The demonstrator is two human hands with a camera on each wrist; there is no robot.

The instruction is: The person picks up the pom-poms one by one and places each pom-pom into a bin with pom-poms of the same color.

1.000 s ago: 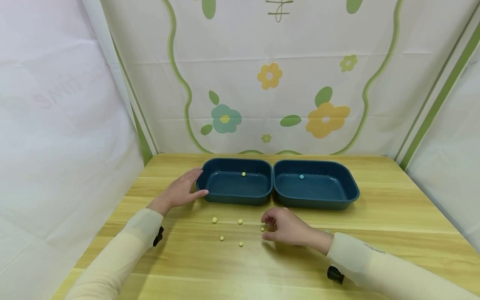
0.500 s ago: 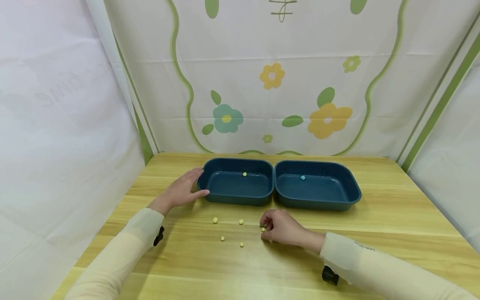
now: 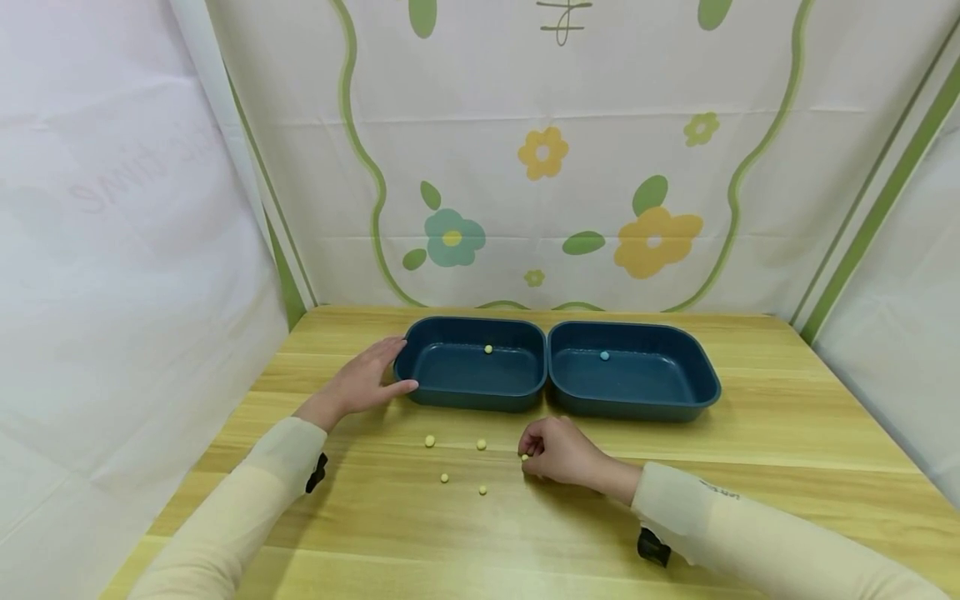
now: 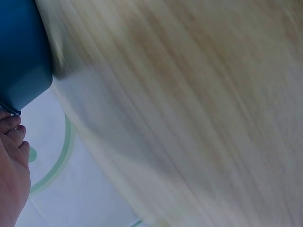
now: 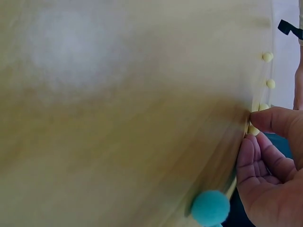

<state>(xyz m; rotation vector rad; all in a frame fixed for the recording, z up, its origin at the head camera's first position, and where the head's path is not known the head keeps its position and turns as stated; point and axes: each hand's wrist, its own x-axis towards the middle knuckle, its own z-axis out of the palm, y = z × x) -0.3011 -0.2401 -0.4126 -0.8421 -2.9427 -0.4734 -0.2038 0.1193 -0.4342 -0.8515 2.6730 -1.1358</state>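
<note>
My right hand (image 3: 561, 452) pinches a small yellow pom-pom (image 3: 525, 457) at the table surface, just in front of the trays. In the right wrist view thumb and forefinger meet about that yellow pom-pom (image 5: 253, 129), and a teal pom-pom (image 5: 210, 208) lies near the hand. My left hand (image 3: 363, 377) rests against the left end of the left dark blue tray (image 3: 468, 400), thumb and fingers spread. Its fingertips touch the tray's rim in the left wrist view. Several loose yellow pom-poms, one of them (image 3: 430, 441) nearest the left hand, lie between my hands.
The right dark blue tray (image 3: 637, 410) stands side by side with the left one. One yellow pom-pom (image 3: 488, 349) lies in the left tray, one blue pom-pom (image 3: 604, 356) in the right. A flowered white cloth (image 3: 480, 167) hangs behind the wooden table (image 3: 375, 533).
My right hand has drawn slightly left, and its thumb and forefinger have come together on the yellow pom-pom. The left hand stays at the tray.
</note>
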